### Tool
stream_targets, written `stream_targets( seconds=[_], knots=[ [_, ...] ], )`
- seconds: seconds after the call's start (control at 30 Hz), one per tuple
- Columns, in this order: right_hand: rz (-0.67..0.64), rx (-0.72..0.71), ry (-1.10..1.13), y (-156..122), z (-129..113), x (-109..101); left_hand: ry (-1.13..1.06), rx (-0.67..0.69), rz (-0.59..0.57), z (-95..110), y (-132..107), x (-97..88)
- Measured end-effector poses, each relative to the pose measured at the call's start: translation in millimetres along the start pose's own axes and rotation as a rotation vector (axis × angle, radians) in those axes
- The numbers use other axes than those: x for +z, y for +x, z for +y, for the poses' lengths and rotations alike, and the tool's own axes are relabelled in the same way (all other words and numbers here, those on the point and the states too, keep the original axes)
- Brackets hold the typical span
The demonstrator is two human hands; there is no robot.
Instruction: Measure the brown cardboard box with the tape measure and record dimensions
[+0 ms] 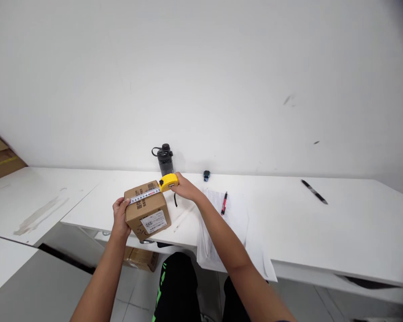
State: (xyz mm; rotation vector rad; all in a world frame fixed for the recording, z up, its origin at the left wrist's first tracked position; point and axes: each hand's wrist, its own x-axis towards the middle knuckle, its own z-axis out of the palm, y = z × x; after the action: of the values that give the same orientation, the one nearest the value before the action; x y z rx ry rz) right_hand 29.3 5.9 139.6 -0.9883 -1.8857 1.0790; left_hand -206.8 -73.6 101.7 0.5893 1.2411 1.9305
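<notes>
Between the 2 grips, tape [145,195] already spans the box [147,217]: left hand [120,219] pins its end, right hand [185,188] clasps the case [169,181].

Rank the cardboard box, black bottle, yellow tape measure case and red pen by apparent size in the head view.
1. cardboard box
2. black bottle, farther back, base hidden behind the case, so unsure
3. yellow tape measure case
4. red pen, about as long as the case but far thinner

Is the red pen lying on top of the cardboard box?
No, the red pen lies on the paper sheets, to the right of the cardboard box.
</notes>
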Motion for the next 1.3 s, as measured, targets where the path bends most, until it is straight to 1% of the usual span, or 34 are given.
stream_targets(
  seconds=[0.07, 0.2, 0.27, 0.37, 0.53, 0.67, 0.73, 0.9, 1.1, 1.3],
  knots=[
    [-0.013, -0.015, -0.019, -5, 1, -3, 0.001, -0.008, 0.014, 0, 0, 0.1],
    [-0.156, -0.098, -0.028, -10, 3, -14, 0.015, -0.007, 0.053, -2, 0, 1.0],
    [-0.187, -0.102, -0.028, -10, 4, -17, 0.022, 0.005, 0.064, -2, -2, 0.9],
    [-0.139, -0.039, -0.051, -9, 8, -13, 0.034, -0.013, 0.047, -2, -10, 0.1],
    [-0.059, 0.023, 0.041, -7, 18, -4, 0.058, -0.016, -0.015, -5, -15, -3.6],
    [-0.066, 0.074, 0.049, -7, 19, -3, 0.027, 0.003, -0.028, -7, -15, -6.3],
    [-0.067, 0.074, 0.037, -6, 19, -3, 0.011, 0.003, -0.033, -8, -15, -7.0],
    [-0.010, 0.099, 0.006, -3, 14, 3, -0.013, -0.023, -0.065, -9, -15, -8.9],
    [-0.023, 0.115, 0.022, 1, 11, 8, -0.082, -0.019, -0.090, -12, -11, -13.6],
    [0.030, 0.200, -0.002, 3, 10, 14, -0.133, -0.018, -0.107, -16, -10, -15.5]
  ],
)
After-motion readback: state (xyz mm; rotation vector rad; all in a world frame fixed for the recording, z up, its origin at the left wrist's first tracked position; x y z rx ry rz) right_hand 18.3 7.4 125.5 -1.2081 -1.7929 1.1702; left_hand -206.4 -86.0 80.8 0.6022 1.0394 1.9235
